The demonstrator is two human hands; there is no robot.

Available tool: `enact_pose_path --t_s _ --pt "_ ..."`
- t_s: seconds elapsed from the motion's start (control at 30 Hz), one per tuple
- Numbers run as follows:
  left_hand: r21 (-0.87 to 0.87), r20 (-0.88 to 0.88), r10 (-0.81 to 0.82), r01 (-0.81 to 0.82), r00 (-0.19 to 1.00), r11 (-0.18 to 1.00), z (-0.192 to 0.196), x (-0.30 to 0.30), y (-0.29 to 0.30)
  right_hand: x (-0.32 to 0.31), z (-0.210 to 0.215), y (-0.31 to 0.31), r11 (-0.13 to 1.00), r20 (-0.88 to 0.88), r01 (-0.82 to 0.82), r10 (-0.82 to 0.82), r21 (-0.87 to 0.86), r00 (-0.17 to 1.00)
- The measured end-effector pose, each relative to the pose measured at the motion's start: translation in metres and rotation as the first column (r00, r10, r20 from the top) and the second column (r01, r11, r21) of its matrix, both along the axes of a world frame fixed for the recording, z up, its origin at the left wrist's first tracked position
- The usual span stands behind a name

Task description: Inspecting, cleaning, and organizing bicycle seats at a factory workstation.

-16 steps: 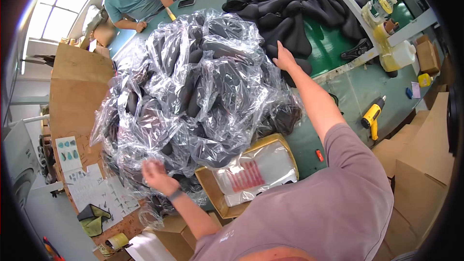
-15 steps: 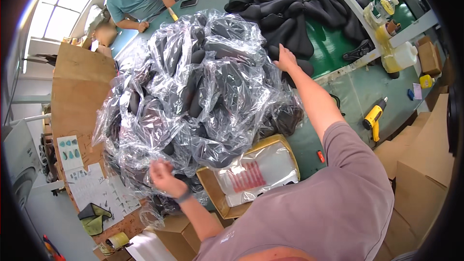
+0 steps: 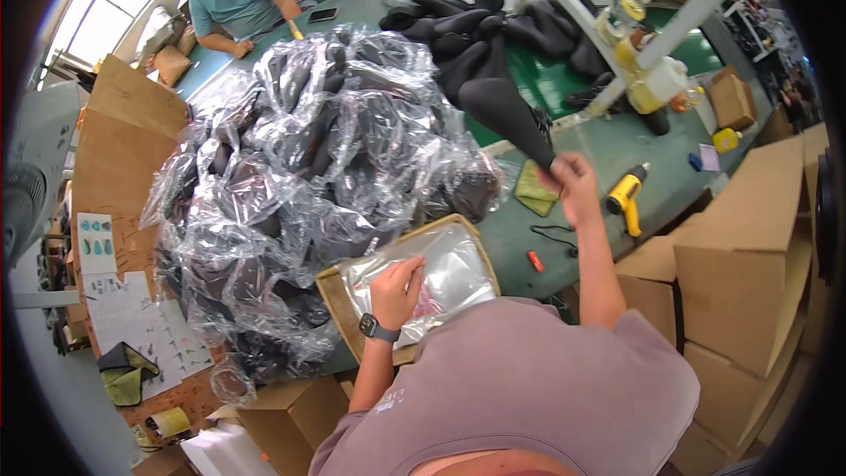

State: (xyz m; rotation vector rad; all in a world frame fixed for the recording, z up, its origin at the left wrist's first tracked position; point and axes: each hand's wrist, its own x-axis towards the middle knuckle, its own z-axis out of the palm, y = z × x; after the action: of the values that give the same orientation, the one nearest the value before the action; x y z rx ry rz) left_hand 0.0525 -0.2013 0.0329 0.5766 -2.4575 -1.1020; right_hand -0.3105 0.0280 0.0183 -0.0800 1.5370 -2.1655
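My right hand [image 3: 575, 187] grips a black bicycle saddle [image 3: 504, 113] by its narrow nose, with the wide end pointing far left. Over an open cardboard box [image 3: 486, 251] of flat clear plastic bags [image 3: 464, 275], my left hand [image 3: 396, 293] has its fingers drawn together on the top bag. Red print shows through the plastic beside the fingers. To the left, a large heap of saddles wrapped in clear plastic [image 3: 308, 159] covers much of the table. Bare black saddles [image 3: 454, 22] lie piled beyond the one I hold.
On the right lie a yellow heat gun [image 3: 627, 197], a red lighter-like object [image 3: 535, 261] and a green cloth [image 3: 535, 188]. A white frame [image 3: 656, 53] with bottles rises there. Cardboard boxes [image 3: 740, 238] crowd the right side. Another person [image 3: 242, 2] sits across the table.
My right hand has drawn back toward me from the pile, bringing a saddle with it. My left hand has moved right, from the wrapped heap to the bags in the box.
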Motion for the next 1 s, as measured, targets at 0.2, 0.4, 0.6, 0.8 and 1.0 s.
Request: enact_pose_path --t_s 0.2,0.4,0.6,0.8,1.0 --pt "-0.164 -0.096 -0.224 0.206 0.970 0.965 0.023 -0.006 0.069 0.166 0.059 0.083 0.764 0.246 -0.388 0.565 -0.515 0.788" --pt "-0.452 -0.533 -0.488 0.254 0.691 0.855 0.094 0.006 0.140 0.255 0.076 0.086 0.011 -0.003 -0.028 0.896 -1.000 0.444" --pt "-0.650 -0.242 -0.821 0.541 0.518 0.533 0.146 0.018 0.176 0.295 0.052 0.096 -0.069 -0.080 -0.050 0.959 -0.996 0.273" --pt "-0.833 -0.118 -0.506 0.192 0.855 0.519 0.165 -0.001 0.139 0.318 0.067 0.111 0.065 0.063 -0.002 0.981 -0.998 0.186" --pt "0.141 -0.226 0.222 -0.194 0.948 0.971 0.068 -0.031 0.043 0.333 0.101 0.148 0.553 0.255 -0.523 0.805 -0.649 0.535"
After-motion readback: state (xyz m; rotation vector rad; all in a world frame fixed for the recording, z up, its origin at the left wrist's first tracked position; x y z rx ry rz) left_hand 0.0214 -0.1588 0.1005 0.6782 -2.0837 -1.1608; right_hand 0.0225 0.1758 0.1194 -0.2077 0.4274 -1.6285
